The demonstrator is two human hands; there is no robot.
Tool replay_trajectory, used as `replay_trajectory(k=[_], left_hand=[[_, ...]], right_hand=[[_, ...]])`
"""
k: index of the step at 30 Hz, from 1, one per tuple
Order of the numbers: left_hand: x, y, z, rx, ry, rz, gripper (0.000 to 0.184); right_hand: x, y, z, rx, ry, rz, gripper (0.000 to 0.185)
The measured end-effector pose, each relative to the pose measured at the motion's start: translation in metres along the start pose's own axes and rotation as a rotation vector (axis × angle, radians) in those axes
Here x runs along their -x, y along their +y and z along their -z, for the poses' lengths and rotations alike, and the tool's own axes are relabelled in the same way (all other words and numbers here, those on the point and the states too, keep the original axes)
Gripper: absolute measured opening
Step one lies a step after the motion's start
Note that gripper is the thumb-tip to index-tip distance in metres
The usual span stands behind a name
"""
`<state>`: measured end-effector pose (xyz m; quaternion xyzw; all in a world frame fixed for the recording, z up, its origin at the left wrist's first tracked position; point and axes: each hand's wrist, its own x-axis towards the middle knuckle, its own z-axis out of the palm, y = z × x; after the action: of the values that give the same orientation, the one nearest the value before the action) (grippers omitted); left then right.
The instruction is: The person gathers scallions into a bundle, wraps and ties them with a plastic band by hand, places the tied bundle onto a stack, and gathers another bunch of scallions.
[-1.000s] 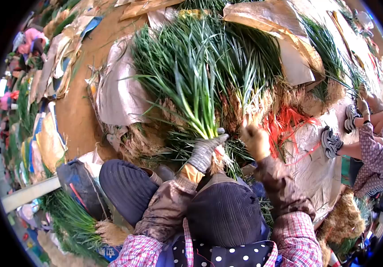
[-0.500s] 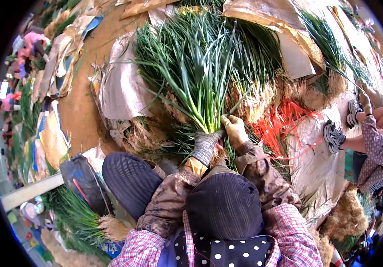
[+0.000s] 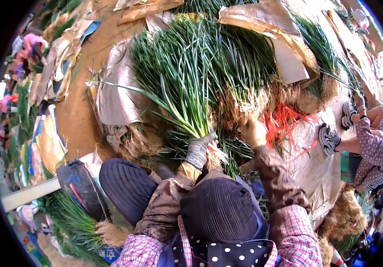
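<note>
My left hand (image 3: 199,147), in a grey knit glove, is closed around the lower stems of a bunch of green onions (image 3: 195,127). Their long leaves fan up and away, and the pale roots (image 3: 216,159) hang below the fist. My right hand (image 3: 254,132), in a yellowish glove, is at the root end of a larger pile of green onions (image 3: 245,104). Motion blurs its fingers, so I cannot see whether they grip any roots. Loose green leaves (image 3: 236,153) lie below and between the hands.
Red plastic strips (image 3: 285,122) lie to the right of the pile. Brown paper sacking (image 3: 285,22) covers part of it. A seated person (image 3: 376,142) handles leaves at far right. A dark bucket (image 3: 82,189) and another onion bundle (image 3: 73,218) are at lower left.
My right hand has left the bunch at my left hand and moved right and slightly forward to the pile's roots. The left hand still holds its bunch, whose roots now show.
</note>
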<state>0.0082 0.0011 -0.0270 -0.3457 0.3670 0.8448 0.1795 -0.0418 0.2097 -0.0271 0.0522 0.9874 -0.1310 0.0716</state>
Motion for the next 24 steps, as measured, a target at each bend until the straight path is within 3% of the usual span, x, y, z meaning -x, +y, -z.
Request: replay_trajectory(k=[2, 4, 7, 10, 13, 15, 18, 22, 24], left_hand=[[0.002, 0.001, 0.001, 0.063, -0.044, 0.02, 0.02], [0.007, 0.006, -0.005, 0.047, -0.042, 0.007, 0.025], [0.007, 0.011, -0.005, 0.069, -0.096, 0.004, 0.033], [0.008, 0.014, -0.002, 0.026, -0.192, -0.028, 0.035], [0.007, 0.013, 0.002, -0.021, -0.258, -0.06, 0.042], [0.009, 0.013, -0.002, -0.018, -0.259, -0.072, 0.042], [0.011, 0.013, -0.001, -0.02, -0.259, -0.061, 0.041], [0.02, 0.022, -0.009, -0.013, -0.318, -0.113, 0.039], [0.027, 0.03, -0.012, -0.012, -0.346, -0.113, 0.037]], right_hand=[[-0.067, 0.004, 0.012, -0.058, 0.079, -0.178, 0.021], [-0.104, -0.002, 0.036, 0.364, -0.12, -0.04, 0.025], [-0.116, 0.004, 0.036, 0.369, -0.235, -0.007, 0.026], [-0.094, 0.011, 0.034, 0.25, -0.166, 0.012, 0.024], [-0.053, 0.022, 0.023, -0.009, -0.278, -0.11, 0.024], [-0.034, 0.023, 0.026, 0.054, -0.116, -0.002, 0.025], [-0.066, 0.02, 0.02, 0.077, 0.078, -0.044, 0.024], [-0.121, 0.039, -0.004, 0.317, -0.173, -0.086, 0.026], [-0.118, 0.032, 0.005, 0.265, -0.042, -0.017, 0.028]])
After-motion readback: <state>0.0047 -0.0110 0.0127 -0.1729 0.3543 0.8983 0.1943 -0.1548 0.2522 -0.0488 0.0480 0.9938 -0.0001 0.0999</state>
